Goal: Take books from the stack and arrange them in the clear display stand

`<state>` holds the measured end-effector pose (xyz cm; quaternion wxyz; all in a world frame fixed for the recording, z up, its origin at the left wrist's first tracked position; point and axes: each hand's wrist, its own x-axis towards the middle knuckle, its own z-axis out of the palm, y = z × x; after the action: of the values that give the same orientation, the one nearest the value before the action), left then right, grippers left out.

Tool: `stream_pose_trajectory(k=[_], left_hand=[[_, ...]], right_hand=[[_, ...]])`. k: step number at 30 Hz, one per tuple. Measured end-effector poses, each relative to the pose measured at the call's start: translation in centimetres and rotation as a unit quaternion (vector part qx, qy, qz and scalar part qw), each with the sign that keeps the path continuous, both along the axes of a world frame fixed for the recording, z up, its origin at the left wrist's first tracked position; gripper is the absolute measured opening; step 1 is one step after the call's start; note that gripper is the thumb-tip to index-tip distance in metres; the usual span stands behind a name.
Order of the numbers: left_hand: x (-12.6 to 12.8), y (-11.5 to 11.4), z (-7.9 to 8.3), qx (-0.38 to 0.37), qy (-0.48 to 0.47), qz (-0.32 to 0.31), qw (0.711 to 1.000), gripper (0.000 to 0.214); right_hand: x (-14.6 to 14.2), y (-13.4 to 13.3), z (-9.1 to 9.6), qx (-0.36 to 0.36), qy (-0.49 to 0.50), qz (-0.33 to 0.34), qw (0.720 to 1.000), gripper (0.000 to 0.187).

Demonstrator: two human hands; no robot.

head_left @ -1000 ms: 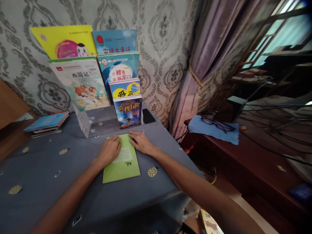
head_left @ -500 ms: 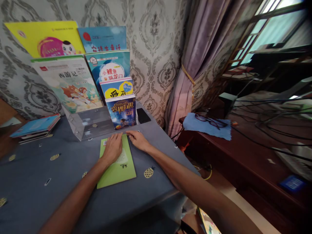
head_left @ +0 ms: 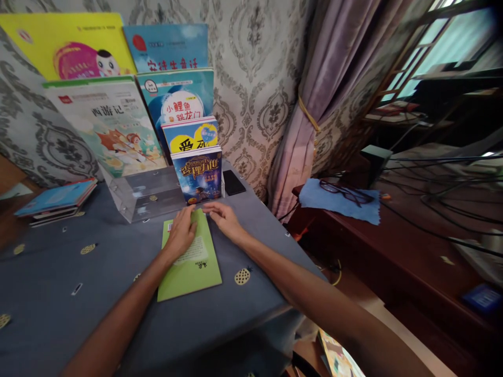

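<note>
A thin green book (head_left: 196, 272) lies flat on the cloth-covered table. My left hand (head_left: 182, 230) rests on its upper part, fingers stretched towards the far edge. Just off the book's far right corner is my right hand (head_left: 223, 220), fingers extended and pointing left; whether its tips touch the book I cannot tell. Straight beyond both hands stands a dark blue book (head_left: 200, 175) at the front of a clear acrylic rack (head_left: 139, 201). Behind it in the rack are a blue and yellow book (head_left: 188, 137), a teal book (head_left: 178, 99) and a white-covered book (head_left: 118, 128).
A black phone (head_left: 234, 182) lies right of the rack. Several stacked books (head_left: 57, 199) sit at the table's left. On the dark red desk (head_left: 412, 235) are glasses (head_left: 346, 192) on a blue cloth (head_left: 334, 207) and tangled cables. A curtain (head_left: 298, 136) hangs behind.
The camera view has shifted slightly. My left thumb has spread from the fingers, and my right fingers have straightened near the book's far corner. The green book stays flat.
</note>
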<state>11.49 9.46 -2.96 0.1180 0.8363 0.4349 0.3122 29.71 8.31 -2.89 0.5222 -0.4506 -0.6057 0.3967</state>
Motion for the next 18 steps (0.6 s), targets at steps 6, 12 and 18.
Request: stream_pose_trajectory(k=[6, 12, 18], left_hand=[[-0.1, 0.1, -0.1, 0.002, 0.006, 0.001, 1.0, 0.049], [-0.1, 0.0, -0.1, 0.005, 0.041, -0.001, 0.999, 0.041], [0.3, -0.6, 0.4, 0.026, 0.066, -0.027, 0.997, 0.034]], right_hand=[[0.2, -0.3, 0.0, 0.026, -0.049, -0.029, 0.998, 0.035], [0.2, -0.6, 0.1, 0.025, -0.081, -0.036, 0.996, 0.036], [0.0, -1.3, 0.4, 0.047, -0.208, -0.048, 0.976, 0.043]])
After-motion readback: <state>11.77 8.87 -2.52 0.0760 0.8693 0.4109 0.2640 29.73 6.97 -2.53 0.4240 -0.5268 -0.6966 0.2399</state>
